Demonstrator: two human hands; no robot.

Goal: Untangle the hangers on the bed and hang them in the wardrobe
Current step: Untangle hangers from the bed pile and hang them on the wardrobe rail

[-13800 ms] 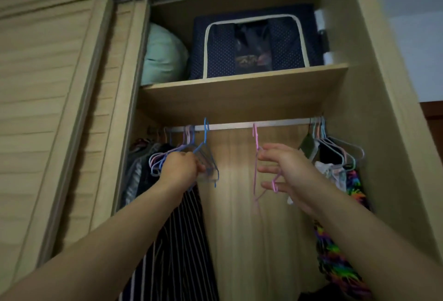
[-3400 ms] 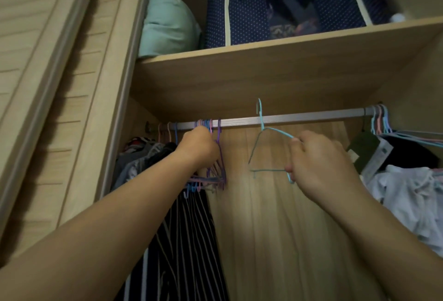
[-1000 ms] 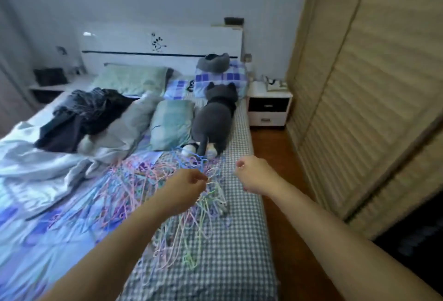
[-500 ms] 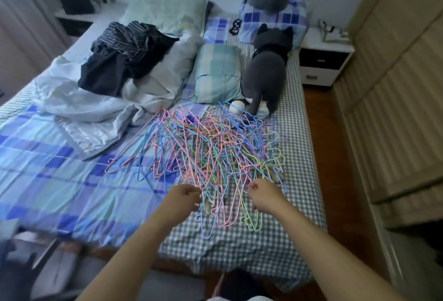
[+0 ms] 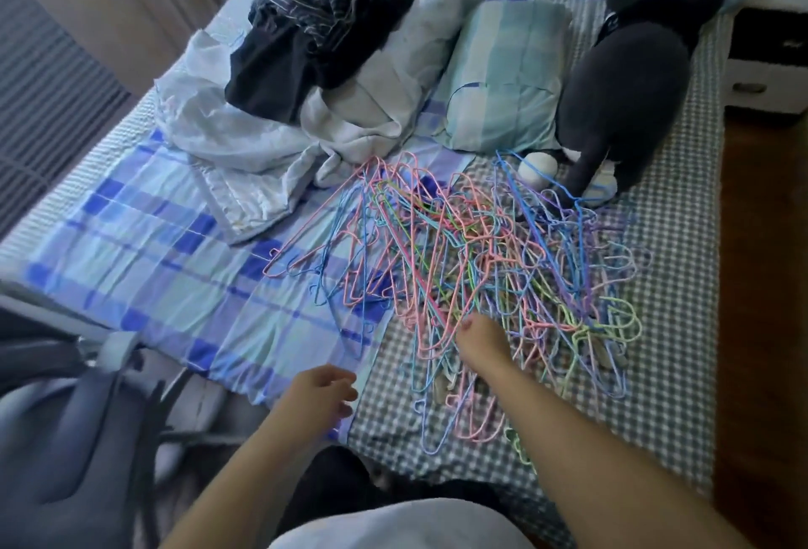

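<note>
One tangled pile of wire hangers (image 5: 472,277) is seen on one bed (image 5: 673,330); the hangers, in pink, blue, green, yellow and purple, are too interlaced to be counted singly, though several dozen are suggested. Two bare hands are shown: the left hand (image 5: 321,391) and the right hand (image 5: 478,341). One grey plush cat (image 5: 621,85) is laid by one pale green checked pillow (image 5: 503,76). One heap of dark striped clothing (image 5: 315,19) is piled on one crumpled white quilt (image 5: 245,133). One bedside cabinet (image 5: 769,67) is partly caught at the right edge, and one chair (image 5: 74,439) at the lower left.
</note>
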